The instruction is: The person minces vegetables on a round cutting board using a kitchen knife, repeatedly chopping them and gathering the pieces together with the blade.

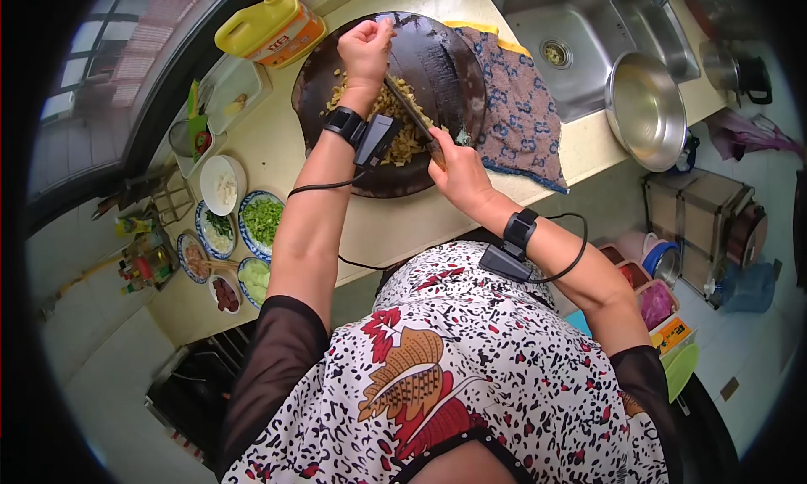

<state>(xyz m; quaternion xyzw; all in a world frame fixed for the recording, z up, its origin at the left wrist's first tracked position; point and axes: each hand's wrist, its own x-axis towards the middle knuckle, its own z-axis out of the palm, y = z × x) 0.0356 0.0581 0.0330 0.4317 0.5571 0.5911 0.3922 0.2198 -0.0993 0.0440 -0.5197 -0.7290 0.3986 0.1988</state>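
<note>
Chopping appears to be the step in hand: the right hand is wrapped around the handle of the knife above diced food on the round board; the left hand is curled closed near the blade's far end, contact unclear. The next stroke likely requires left fingers clear of the edge. Bare board lies right of the blade, bordered by the cloth.

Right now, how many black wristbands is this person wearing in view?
2: one black wristband just behind the left hand, the other just behind the right hand, which grips the knife. None seems hidden.
</note>
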